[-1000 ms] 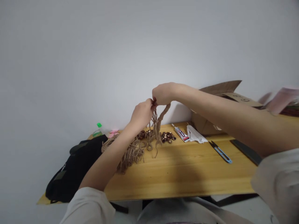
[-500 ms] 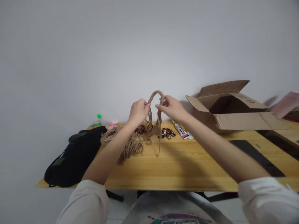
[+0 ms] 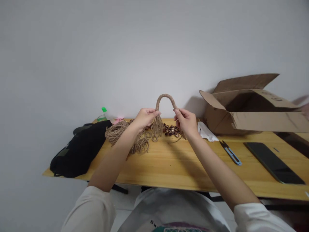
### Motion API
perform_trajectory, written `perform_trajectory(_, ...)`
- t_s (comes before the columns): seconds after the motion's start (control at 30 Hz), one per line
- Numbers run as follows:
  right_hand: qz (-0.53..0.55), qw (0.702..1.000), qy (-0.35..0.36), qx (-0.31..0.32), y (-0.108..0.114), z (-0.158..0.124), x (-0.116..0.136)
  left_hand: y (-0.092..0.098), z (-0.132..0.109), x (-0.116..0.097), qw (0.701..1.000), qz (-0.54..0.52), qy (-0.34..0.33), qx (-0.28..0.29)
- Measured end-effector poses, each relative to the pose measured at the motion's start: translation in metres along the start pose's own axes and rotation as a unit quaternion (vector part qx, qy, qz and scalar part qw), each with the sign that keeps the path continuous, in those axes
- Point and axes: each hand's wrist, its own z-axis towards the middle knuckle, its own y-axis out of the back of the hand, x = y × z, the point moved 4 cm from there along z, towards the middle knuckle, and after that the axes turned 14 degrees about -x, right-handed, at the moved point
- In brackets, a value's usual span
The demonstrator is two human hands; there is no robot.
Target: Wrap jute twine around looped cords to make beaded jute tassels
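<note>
I hold up a braided jute rope piece (image 3: 165,98) bent into an arch above the wooden table (image 3: 169,164). My left hand (image 3: 145,117) is closed on the arch's left end, where loose strands (image 3: 156,129) hang down. My right hand (image 3: 187,121) is closed on the right end. Under the hands lie a pile of jute twine (image 3: 120,133) and a scatter of dark wooden beads (image 3: 172,130).
A black bag (image 3: 79,149) lies at the table's left end, with a green-capped bottle (image 3: 102,114) behind it. Right of my hands are a white cloth (image 3: 205,132), blue thread snips (image 3: 230,153), a black phone (image 3: 272,162) and an open cardboard box (image 3: 251,106).
My hands have come apart and lower, spreading the rope from a tight bunch into a wide arch. The view has shifted, so the snips and white cloth show again.
</note>
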Motion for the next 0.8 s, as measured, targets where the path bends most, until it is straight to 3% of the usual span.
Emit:
perform_trajectory(0.13,-0.018,0.998,-0.062,0.019,0.0,-0.005,-0.005,-0.006,-0.006,0.007,0.992,-0.076,0.048,0.083)
perform_trajectory(0.23,0.031,0.984,-0.157,0.078,-0.006,-0.014,-0.003,-0.014,-0.008,0.012,0.989,-0.093,0.063,0.094)
perform_trajectory(0.33,0.057,0.971,-0.2,0.122,-0.011,-0.022,0.002,-0.021,-0.011,0.013,0.989,-0.095,0.079,0.081)
perform_trajectory(0.53,0.045,0.963,-0.207,0.164,-0.012,-0.024,0.006,-0.028,-0.016,0.009,0.989,-0.091,0.091,0.076)
perform_trajectory(0.8,-0.018,0.965,-0.156,0.212,-0.009,-0.017,0.023,-0.032,-0.016,-0.002,0.993,-0.064,0.087,0.052)
